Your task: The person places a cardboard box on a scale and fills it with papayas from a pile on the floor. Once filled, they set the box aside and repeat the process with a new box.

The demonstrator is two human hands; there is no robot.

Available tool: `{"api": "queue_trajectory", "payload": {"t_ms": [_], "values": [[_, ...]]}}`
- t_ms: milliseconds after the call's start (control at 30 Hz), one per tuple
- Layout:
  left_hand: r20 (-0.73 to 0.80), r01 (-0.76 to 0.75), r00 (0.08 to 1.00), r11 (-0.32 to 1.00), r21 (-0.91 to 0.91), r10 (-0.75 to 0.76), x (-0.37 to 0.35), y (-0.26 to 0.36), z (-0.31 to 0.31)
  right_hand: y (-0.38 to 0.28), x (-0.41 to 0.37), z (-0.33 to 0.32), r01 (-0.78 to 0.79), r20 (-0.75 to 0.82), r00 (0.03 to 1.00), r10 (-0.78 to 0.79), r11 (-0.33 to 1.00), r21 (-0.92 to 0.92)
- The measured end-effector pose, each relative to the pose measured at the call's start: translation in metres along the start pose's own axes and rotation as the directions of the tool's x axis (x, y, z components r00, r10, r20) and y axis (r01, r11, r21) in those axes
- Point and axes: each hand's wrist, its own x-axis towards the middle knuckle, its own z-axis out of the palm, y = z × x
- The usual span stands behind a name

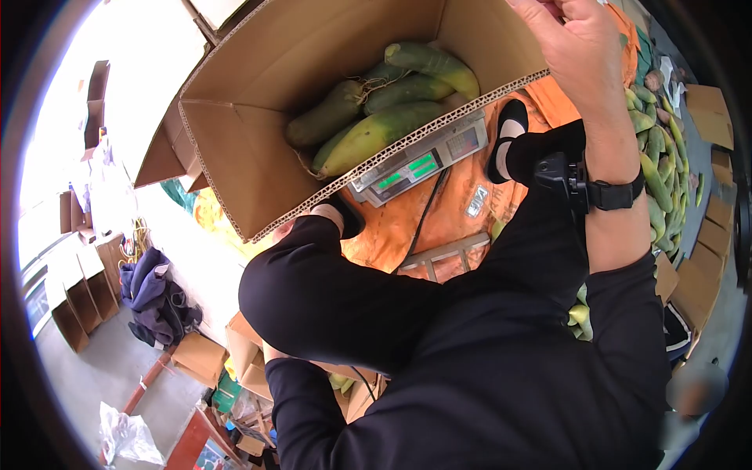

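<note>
A deep cardboard box [227, 141] stands over a digital scale [415, 168] with green lit displays, its open top facing me. Inside lie several thick, long green vegetables [384, 137], which look like green radishes, with paler ends. My right hand [576, 35] is at the box's right side, its fingers curled and partly cut off by the top of the frame; what they hold is not visible. Only a bit of skin of my left hand [283, 231] shows beside the box's lower left corner. My knee hides the rest of it.
An orange sheet [462, 211] lies under the scale, with a dark cable across it. To the right is a long heap of green vegetables [662, 164] beside cardboard pieces [701, 270]. On the left are dark clothing [157, 298], cardboard boxes [82, 290] and a plastic bag [129, 435].
</note>
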Motion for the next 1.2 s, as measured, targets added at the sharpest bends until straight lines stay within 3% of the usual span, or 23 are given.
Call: {"api": "queue_trajectory", "payload": {"t_ms": [533,933,1033,1100,1167,1200], "values": [[-0.167,-0.144,0.974,0.987,0.072,0.154,-0.054,0.007,-0.050,0.004,-0.001,-0.005,0.039,-0.041,0.999,-0.036,0.997,0.060],[-0.274,-0.264,0.917,0.956,0.126,0.289,-0.077,0.036,-0.071,0.004,-0.002,-0.018,-0.004,0.009,1.000,0.002,0.977,0.212],[-0.218,-0.315,0.919,0.944,0.097,0.329,-0.052,0.047,-0.038,0.010,-0.001,-0.022,0.024,-0.022,1.000,-0.019,0.962,0.272],[-0.172,-0.349,0.918,0.934,0.076,0.357,-0.034,0.057,-0.011,0.021,0.000,-0.021,0.181,-0.167,0.974,-0.154,0.970,0.164],[-0.141,-0.382,0.911,0.922,0.061,0.386,-0.022,0.068,0.011,0.026,0.004,-0.021,0.360,-0.321,0.887,-0.333,0.932,0.028],[-0.133,-0.394,0.908,0.917,0.057,0.398,-0.017,0.076,0.019,0.024,0.003,-0.025,0.329,-0.272,0.916,-0.295,0.940,0.089]]}}
